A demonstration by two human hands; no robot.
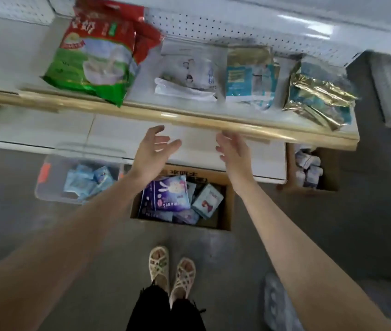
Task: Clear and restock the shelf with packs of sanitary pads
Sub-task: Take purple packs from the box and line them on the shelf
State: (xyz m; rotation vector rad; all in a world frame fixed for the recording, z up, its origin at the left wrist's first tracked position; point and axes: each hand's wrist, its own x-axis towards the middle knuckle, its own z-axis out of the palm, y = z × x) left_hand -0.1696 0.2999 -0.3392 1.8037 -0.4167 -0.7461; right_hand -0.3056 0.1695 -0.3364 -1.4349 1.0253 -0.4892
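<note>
While both arms reach forward, the left hand [152, 149] and right hand [234, 150] hover side by side, apart from each other, in front of the white lower shelf [46, 130] and just below the wooden front edge of the upper shelf [189, 120]. Each hand has its fingers spread and relaxed, palms turned toward one another, and grips nothing.

Sanitary pads sit in an open cardboard box [228, 206] on the grey floor [261, 235], between the forearms and against the lower shelf's front edge. A purple pack [163, 195] lies on top at the box's left side; a pale blue pack [207, 199] rests tilted at its right. To the left, also on the floor, a clear bin [46, 185] holds light blue packs [82, 185]. To the right, a second box [333, 173] holds white packs [308, 168], too blurred to read.

Along the upper shelf, from left to right, lie a red-and-green bag [94, 51] that overhangs the front edge, a clear bag [189, 72], a teal pack [249, 80] and gold packs [318, 96] at the right end.

At the bottom, 2 feet in pale sandals [173, 268] stand on the floor, just short of the cardboard box.
</note>
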